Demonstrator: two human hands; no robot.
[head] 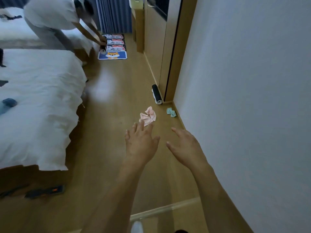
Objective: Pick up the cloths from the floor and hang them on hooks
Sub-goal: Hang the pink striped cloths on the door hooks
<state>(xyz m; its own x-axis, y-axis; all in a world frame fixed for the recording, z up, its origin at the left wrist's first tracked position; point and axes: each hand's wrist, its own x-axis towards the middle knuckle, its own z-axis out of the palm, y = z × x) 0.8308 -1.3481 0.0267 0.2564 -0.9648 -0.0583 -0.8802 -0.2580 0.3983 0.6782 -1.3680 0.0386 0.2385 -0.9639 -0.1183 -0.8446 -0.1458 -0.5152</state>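
Ahead, my left hand and right hand reach empty, fingers spread, toward the crumpled pink cloth; a loose pinch could drop it.

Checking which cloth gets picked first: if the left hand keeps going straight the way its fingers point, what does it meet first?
Most likely the crumpled pink cloth on the floor: the left hand is open, its fingertips pointing at the cloth's near edge. Depth is unclear, so height above it cannot be told.

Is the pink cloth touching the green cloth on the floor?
Apart. The head view shows the pink cloth crumpled on the floor with a clear strip of bare wood between it and the green cloth lying by the wall.
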